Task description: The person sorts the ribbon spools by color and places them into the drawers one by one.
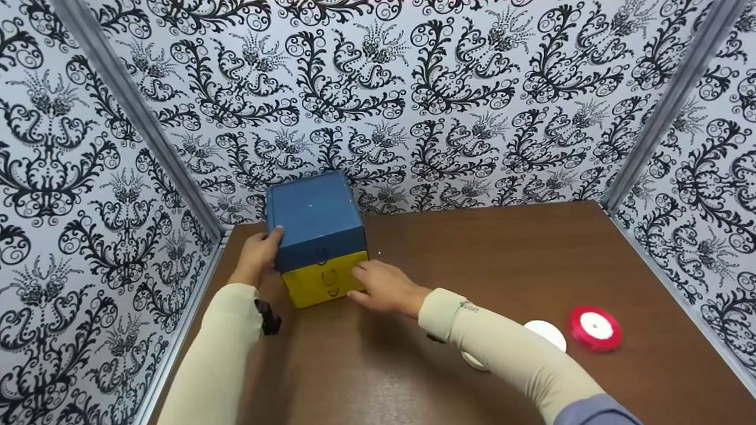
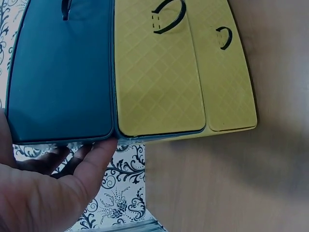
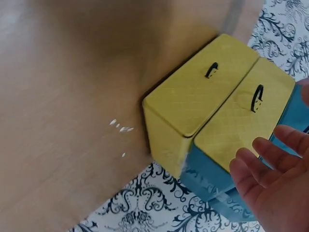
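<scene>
A small drawer box has a blue top and upper front, with yellow fronts below that carry small dark loop handles. My left hand rests against its left side near the front corner, thumb along the upper edge. In the left wrist view, fingers touch the side of the blue part. Before the right part of the yellow fronts is my right hand, fingers loosely bent and spread. The right wrist view has this hand by the upper yellow drawer; contact is unclear there.
On the brown table at right lies a red ribbon spool. Beside it a white round thing is partly behind my right sleeve, and another pale round edge shows under the forearm. Patterned walls enclose the back and sides.
</scene>
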The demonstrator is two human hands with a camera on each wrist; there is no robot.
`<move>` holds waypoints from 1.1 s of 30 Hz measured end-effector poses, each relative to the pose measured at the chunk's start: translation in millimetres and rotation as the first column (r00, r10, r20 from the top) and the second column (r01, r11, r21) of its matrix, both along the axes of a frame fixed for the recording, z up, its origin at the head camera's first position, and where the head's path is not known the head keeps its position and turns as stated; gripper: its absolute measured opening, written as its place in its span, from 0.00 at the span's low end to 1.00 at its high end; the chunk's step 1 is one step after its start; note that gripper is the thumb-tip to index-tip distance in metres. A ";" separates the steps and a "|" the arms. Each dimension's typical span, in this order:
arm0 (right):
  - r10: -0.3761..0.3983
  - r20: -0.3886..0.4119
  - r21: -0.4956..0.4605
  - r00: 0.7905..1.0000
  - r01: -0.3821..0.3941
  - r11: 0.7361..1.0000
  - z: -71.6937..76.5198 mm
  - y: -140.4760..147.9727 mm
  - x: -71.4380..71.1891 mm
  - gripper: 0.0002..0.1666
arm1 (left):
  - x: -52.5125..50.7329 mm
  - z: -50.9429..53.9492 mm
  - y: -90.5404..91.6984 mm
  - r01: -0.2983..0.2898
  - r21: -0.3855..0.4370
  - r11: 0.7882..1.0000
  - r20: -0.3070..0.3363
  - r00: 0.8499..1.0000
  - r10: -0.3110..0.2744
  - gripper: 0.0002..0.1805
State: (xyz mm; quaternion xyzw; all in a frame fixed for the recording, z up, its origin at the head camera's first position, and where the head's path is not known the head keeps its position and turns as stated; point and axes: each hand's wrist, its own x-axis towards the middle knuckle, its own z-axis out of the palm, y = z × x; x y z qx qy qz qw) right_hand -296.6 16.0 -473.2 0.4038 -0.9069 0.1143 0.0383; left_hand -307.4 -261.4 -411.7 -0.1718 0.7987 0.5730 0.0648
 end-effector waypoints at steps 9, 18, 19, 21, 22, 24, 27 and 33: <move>0.013 0.240 -0.169 0.971 0.029 0.985 0.5 -13.8 -13.8 0.29 | 3.3 -2.7 4.1 -0.023 -0.015 1.000 0.000 1.000 0.023 0.41; 0.104 0.525 -0.420 0.844 0.152 0.895 -3.1 -36.3 -23.8 0.24 | 0.5 -6.6 0.2 -0.028 -0.001 1.000 -0.001 1.000 0.028 0.43; 0.107 0.548 -0.431 0.830 0.170 0.886 -2.6 -38.8 -24.8 0.23 | 0.2 -6.7 0.7 -0.030 0.004 1.000 0.000 1.000 0.030 0.43; 0.111 0.596 -0.441 0.796 0.209 0.873 -1.2 -42.9 -27.1 0.22 | -0.7 -6.5 1.3 -0.032 0.011 0.999 0.004 0.999 0.032 0.43; 0.118 0.618 -0.447 0.778 0.224 0.866 -1.1 -45.3 -28.1 0.21 | -0.6 -6.3 1.2 -0.035 0.013 0.999 0.004 0.999 0.035 0.42; 0.142 0.658 -0.465 0.740 0.251 0.849 -0.3 -49.0 -30.6 0.22 | -0.3 -5.9 1.0 -0.035 0.002 0.999 0.002 0.999 0.035 0.42; 0.197 0.719 -0.502 0.666 0.302 0.810 0.5 -52.1 -34.2 0.24 | -1.0 -4.7 2.2 -0.032 -0.027 0.999 -0.011 0.999 0.032 0.41; 0.278 0.800 -0.534 0.532 0.420 0.734 -1.9 -58.5 -34.6 0.23 | -1.0 -5.6 2.8 -0.054 -0.010 0.999 -0.007 0.999 0.054 0.41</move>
